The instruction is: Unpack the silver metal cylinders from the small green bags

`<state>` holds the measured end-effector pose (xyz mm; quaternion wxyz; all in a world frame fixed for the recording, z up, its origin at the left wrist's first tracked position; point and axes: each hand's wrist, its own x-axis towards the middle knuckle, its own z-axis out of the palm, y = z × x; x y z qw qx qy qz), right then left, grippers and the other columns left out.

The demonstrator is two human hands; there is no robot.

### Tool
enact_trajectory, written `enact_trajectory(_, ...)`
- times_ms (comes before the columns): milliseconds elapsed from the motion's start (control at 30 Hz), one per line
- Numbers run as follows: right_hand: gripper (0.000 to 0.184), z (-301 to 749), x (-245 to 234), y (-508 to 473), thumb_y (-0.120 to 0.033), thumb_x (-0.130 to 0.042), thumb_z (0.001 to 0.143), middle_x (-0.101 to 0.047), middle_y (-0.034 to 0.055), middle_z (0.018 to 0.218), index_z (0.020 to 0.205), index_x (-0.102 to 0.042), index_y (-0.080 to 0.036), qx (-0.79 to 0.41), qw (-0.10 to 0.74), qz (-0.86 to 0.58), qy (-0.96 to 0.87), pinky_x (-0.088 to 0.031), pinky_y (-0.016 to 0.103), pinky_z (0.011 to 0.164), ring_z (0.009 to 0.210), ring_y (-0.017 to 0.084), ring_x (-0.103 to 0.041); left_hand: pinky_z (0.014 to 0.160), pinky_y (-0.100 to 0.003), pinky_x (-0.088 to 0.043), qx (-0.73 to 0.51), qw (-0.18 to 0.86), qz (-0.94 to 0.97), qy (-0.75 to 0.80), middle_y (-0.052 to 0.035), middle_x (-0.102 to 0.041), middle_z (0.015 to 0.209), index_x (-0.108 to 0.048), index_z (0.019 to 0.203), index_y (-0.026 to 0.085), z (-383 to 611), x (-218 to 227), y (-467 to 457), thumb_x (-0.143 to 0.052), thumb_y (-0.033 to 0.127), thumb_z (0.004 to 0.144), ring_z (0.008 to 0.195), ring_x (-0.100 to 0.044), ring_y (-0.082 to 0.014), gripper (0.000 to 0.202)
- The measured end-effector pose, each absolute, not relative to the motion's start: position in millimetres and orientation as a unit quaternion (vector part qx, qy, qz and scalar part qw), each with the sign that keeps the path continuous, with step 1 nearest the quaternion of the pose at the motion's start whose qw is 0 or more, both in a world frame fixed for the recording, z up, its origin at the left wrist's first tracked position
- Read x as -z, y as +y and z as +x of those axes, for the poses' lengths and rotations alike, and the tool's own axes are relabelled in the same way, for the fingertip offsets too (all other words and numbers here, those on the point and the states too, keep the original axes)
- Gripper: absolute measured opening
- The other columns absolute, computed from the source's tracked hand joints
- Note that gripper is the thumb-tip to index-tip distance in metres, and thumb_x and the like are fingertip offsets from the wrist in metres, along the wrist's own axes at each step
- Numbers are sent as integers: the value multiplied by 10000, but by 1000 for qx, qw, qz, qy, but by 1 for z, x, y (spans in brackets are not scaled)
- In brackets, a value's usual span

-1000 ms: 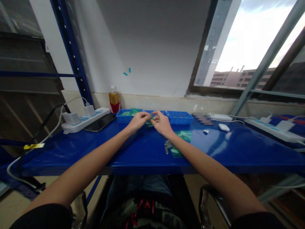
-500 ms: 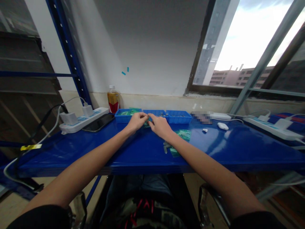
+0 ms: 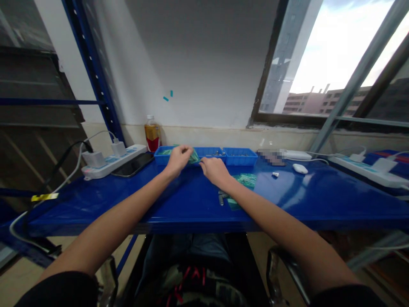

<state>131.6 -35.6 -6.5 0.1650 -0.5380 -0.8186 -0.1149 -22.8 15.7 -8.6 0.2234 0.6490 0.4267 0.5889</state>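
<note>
A small green plastic bag (image 3: 193,157) is stretched between my hands, just in front of the blue bins. My left hand (image 3: 179,161) is closed on its upper left side. With fingers pinched, my right hand (image 3: 214,169) grips the bag's lower right corner. Behind them stand the left blue bin (image 3: 161,160) with green bags in it, the middle blue bin (image 3: 207,150) with small metal pieces, and the right blue bin (image 3: 240,161), also with small pieces. By my right forearm lie more green bags (image 3: 246,181) and grey metal parts (image 3: 221,198).
A drink bottle (image 3: 152,135) stands behind a phone (image 3: 132,165) and a power strip (image 3: 108,163) at left. On the right are a white earbud case (image 3: 300,169), an earbud (image 3: 275,175) and another power strip (image 3: 370,170). The wall closes off the back.
My hands have moved apart: the left went a little left and up, and the green bag now shows pulled out between them. My right hand has dropped slightly.
</note>
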Motion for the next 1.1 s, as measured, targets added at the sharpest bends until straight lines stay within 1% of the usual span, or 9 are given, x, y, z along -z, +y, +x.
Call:
enact_trajectory(167, 365, 135, 4, -35, -419, -391, 931, -699, 123, 992, 1080, -643, -200, 87, 187, -556, -805, -473, 350, 819, 972, 255, -643, 774, -254, -456, -719, 49, 551, 422, -23, -611, 811, -629, 884, 156, -71, -11, 33, -524, 307, 813, 800, -573, -147, 197)
enact_trajectory(333, 384, 154, -10, -25, -486, -418, 899, -694, 93, 1014, 1079, -648, -237, 44, 211, -592, -777, -464, 348, 818, 973, 244, -632, 910, -347, -423, -574, -140, 629, 505, -93, -586, 968, -681, 923, 172, -108, 1, 47, -539, 336, 832, 1005, -535, -235, 235)
enact_trajectory(433, 373, 182, -21, -18, -502, -479, 858, -686, 93, 1051, 1023, -673, -230, 0, 156, -605, -781, -460, 344, 807, 964, 246, -628, 891, -360, -429, -395, -122, 723, 554, -105, -615, 949, -704, 936, 178, -112, 14, 54, -465, 368, 867, 960, -568, -250, 313)
enact_trajectory(533, 345, 214, -29, -14, -465, -582, 799, -681, 76, 1061, 1024, -676, -220, -52, 72, -604, -792, -462, 304, 770, 934, 224, -630, 847, -360, -442, -311, -100, 731, 599, -115, -650, 982, -709, 932, 175, -108, 19, 55, -348, 432, 913, 930, -595, -254, 443)
enact_trajectory(700, 528, 237, -31, -16, -434, -742, 640, -680, 75, 1009, 1099, -652, -190, -121, -34, -605, -786, -450, 262, 662, 835, 199, -625, 940, -491, -362, -335, -114, 707, 613, -126, -650, 1069, -684, 985, 204, -92, 14, 39, -285, 434, 939, 1065, -540, -299, 463)
enact_trajectory(833, 238, 219, -26, -18, -263, -715, 645, -662, 34, 752, 857, -698, -158, -156, -60, -571, -804, -393, 242, 569, 650, 147, -566, 966, -495, -334, -433, -162, 676, 574, -133, -589, 1167, -618, 1125, 207, -75, 7, 23, -334, 395, 933, 1150, -453, -301, 391)
enact_trajectory(900, 79, 210, -23, -17, -142, -645, 647, -631, 19, 671, 719, -678, -147, -170, -42, -561, -809, -355, 234, 534, 580, 118, -518, 959, -469, -355, -461, -167, 684, 540, -128, -594, 1127, -613, 1109, 189, -66, 2, 16, -361, 385, 926, 1129, -459, -291, 368)
enact_trajectory(967, 108, 205, -21, -15, -78, -576, 645, -605, 5, 631, 679, -656, -142, -179, 22, -539, -823, -338, 226, 528, 549, 98, -484, 959, -437, -378, -472, -148, 718, 489, -115, -609, 1061, -606, 1093, 169, -56, -2, 10, -387, 365, 919, 1072, -498, -263, 341)
enact_trajectory(1100, 150, 202, -15, -7, -138, -552, 703, -550, -26, 605, 831, -631, -136, -153, 239, -484, -828, -346, 218, 548, 547, 90, -462, 847, -358, -468, -463, -17, 795, 392, -100, -622, 1016, -569, 1120, 147, -29, 0, -2, -446, 341, 893, 929, -581, -206, 323)
